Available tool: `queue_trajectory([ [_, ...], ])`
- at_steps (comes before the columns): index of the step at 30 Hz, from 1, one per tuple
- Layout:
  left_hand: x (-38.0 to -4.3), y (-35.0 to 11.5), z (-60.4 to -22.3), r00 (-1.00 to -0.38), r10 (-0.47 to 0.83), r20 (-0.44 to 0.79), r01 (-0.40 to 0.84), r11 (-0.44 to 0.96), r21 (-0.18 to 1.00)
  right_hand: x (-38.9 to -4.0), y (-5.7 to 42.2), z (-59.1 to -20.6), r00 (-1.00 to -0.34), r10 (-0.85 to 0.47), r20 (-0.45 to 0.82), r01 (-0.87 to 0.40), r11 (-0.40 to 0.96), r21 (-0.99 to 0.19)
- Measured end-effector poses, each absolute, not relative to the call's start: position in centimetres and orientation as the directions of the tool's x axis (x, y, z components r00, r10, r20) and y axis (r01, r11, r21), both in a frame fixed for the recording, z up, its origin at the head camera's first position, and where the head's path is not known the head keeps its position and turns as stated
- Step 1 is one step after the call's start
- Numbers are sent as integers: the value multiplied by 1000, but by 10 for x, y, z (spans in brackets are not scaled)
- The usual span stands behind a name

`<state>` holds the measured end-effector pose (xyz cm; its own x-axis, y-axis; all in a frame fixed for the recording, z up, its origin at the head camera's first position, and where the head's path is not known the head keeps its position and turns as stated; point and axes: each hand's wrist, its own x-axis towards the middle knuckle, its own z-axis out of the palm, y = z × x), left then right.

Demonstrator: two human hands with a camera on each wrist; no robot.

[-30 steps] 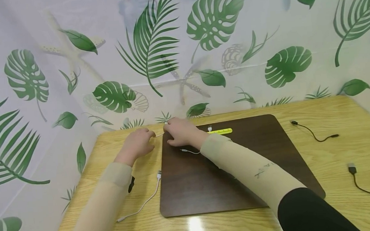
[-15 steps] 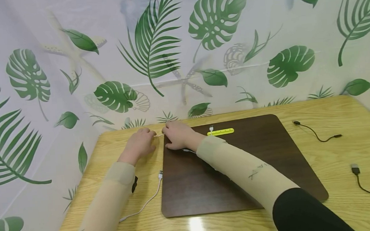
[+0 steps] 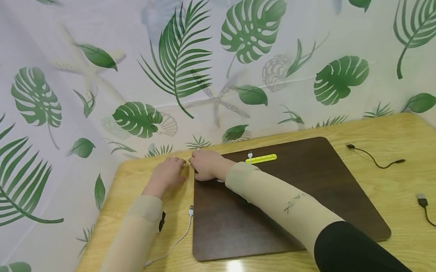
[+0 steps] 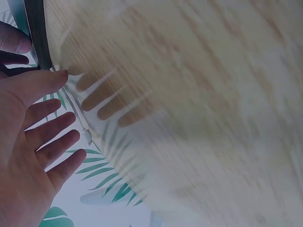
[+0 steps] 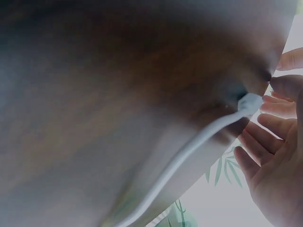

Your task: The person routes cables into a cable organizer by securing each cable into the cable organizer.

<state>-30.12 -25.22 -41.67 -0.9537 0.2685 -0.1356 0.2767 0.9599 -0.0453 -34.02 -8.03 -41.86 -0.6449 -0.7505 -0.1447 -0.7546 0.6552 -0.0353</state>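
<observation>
My left hand (image 3: 168,174) is at the table's back left. In the left wrist view its fingers are spread, the thumb tip right at a thin white cable (image 4: 86,135) along the table's back edge. My right hand (image 3: 206,163) overlaps the back left corner of the dark brown board (image 3: 260,216), close to the left hand; a short piece of white cable (image 3: 186,163) shows between them. The right wrist view has its fingers loosely apart near the white plug of another cable (image 5: 182,153) on the board. My right hand partly hides that end in the head view.
A yellow cable clip strip (image 3: 261,158) lies on the board with a white USB plug (image 3: 250,155) at its left end. Another white USB cable (image 3: 172,243) lies left of the board. Two black cables (image 3: 371,155) lie to the right. A leaf-printed curtain (image 3: 214,69) stands behind the table.
My right hand has shifted left toward the left hand, narrowing the gap between them. It now covers more of the cable end on the board, and the yellow strip shows more fully.
</observation>
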Motion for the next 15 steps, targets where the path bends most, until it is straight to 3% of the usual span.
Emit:
queue_trajectory([
  [15, -300, -247, -418, -960, 277, -51, 279, 958, -59, -342, -89, -420, -657, -742, -134, -746, 665, -26],
])
